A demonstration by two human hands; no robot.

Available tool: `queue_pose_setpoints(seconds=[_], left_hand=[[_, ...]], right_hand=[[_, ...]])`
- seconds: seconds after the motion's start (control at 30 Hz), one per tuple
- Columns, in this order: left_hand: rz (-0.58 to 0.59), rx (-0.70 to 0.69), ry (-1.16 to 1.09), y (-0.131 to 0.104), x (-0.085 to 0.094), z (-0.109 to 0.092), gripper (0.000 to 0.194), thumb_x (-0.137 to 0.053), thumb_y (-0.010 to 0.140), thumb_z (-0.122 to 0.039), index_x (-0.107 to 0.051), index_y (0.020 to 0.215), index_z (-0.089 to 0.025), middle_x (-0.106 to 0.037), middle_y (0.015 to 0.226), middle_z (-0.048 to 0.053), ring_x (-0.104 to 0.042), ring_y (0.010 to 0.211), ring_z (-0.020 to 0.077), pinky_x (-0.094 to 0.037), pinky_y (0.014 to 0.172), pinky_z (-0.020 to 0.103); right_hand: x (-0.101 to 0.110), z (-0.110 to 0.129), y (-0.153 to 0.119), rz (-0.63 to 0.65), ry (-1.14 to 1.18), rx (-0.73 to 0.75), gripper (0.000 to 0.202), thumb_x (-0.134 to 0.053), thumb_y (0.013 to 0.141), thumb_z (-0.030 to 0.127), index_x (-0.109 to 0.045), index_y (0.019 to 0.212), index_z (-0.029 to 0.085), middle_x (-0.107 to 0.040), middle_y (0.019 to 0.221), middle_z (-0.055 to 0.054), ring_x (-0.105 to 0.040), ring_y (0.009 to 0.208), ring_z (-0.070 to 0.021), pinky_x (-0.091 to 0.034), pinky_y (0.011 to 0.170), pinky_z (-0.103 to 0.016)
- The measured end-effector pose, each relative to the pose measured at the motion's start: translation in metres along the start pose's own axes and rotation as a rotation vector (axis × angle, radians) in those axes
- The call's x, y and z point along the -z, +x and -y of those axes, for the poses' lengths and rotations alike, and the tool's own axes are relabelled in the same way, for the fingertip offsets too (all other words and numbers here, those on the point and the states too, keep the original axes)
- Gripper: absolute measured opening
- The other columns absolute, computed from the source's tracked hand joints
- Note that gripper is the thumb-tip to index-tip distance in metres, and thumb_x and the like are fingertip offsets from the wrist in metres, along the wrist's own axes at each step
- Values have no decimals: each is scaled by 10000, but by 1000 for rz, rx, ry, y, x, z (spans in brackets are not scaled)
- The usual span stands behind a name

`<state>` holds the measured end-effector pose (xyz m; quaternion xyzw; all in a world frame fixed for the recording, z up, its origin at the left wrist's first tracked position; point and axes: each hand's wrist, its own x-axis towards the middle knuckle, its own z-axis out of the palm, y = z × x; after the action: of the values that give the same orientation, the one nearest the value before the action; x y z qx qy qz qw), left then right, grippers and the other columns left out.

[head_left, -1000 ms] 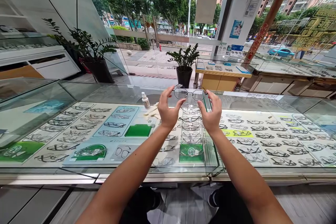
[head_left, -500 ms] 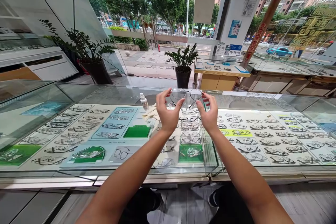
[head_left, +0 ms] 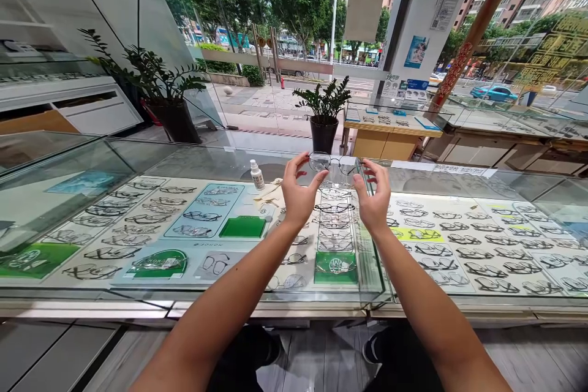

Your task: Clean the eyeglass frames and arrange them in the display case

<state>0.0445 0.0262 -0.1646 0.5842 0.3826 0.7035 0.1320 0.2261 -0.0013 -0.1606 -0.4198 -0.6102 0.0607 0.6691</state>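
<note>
A pair of thin-rimmed eyeglasses (head_left: 336, 163) is held up above the glass counter, lenses facing across it. My left hand (head_left: 301, 193) grips its left side with the fingers at the outer edge, the thumb below the lens. At the other side my right hand (head_left: 373, 196) has its fingers on the frame's right end, thumb raised. Left of my left hand, a small white spray bottle (head_left: 257, 175) stands on the counter top, with a pale crumpled cloth (head_left: 271, 193) beside it.
Rows of eyeglasses lie inside the glass display counter (head_left: 275, 305), with green and blue mats under some. A potted plant (head_left: 324, 128) stands beyond the counter, another (head_left: 172, 116) to the left. A wooden display table (head_left: 383, 144) is behind on the right.
Both hands and the eyeglasses have shifted slightly right in view. The whole scene has also moved a little right as the camera turned. The grip looks the same.
</note>
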Motion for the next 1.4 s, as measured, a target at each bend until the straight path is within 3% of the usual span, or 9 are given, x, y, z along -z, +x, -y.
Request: queue_pose_setpoints(seconds=[0.2,0.3,0.5,0.63,0.83,1.07,1.27,1.4], left_hand=[[-36,-259,43,-1,3,1,627,-862,899,-432,-627,1465,-298,-692,1421,103,-660,1329,279,-608,1019,422],[-35,-309,41,0,4,1,650,-866,898,-404,-611,1491,-327,-688,1434,90,-653,1342,276,-610,1047,434],[-21,-250,25,1,4,3,630,-857,904,-425,-629,1481,-313,-688,1437,97,-649,1351,283,-595,1092,464],[-7,-210,7,1,4,5,627,-866,897,-412,-639,1474,-317,-687,1442,95,-649,1354,281,-576,1118,464],[25,-161,24,0,4,7,615,-846,910,-439,-641,1469,-288,-685,1454,116,-645,1376,295,-564,1147,479],[44,-137,3,0,3,7,620,-844,906,-464,-641,1462,-277,-676,1469,123,-640,1388,297,-549,1172,492],[85,-63,-46,2,4,4,644,-869,881,-465,-646,1453,-272,-683,1479,136,-650,1385,317,-541,1157,510],[180,63,-238,8,3,1,652,-888,862,-459,-644,1434,-261,-706,1447,160,-668,1368,323,-572,1098,481]], right_hand=[[3,2,6,-25,167,-136,400,-652,1028,519,-782,1276,233,-745,1333,-133,-695,1203,-276,-564,1011,-451],[4,-2,9,-5,286,-254,409,-673,1007,543,-820,1211,220,-781,1298,-131,-706,1230,-290,-553,1056,-466],[3,-12,12,11,429,-418,405,-781,920,539,-838,1177,232,-806,1286,-111,-728,1172,-281,-559,1030,-448],[3,-16,13,62,479,-473,414,-788,902,546,-838,1166,231,-804,1288,-110,-723,1044,-252,-562,916,-406],[2,-17,13,121,559,-519,394,-766,905,521,-817,1188,252,-811,1257,-101,-685,927,-221,-521,791,-373],[2,-10,14,121,667,-554,298,-802,861,465,-823,1088,273,-824,1171,-75,-649,852,-188,-482,733,-345],[6,-16,19,134,630,-560,362,-724,898,530,-805,1126,260,-809,1137,-84,-674,885,-210,-494,723,-344],[6,-33,21,118,374,-483,399,-698,908,571,-797,1102,236,-795,1154,-93,-689,993,-253,-506,786,-356]])
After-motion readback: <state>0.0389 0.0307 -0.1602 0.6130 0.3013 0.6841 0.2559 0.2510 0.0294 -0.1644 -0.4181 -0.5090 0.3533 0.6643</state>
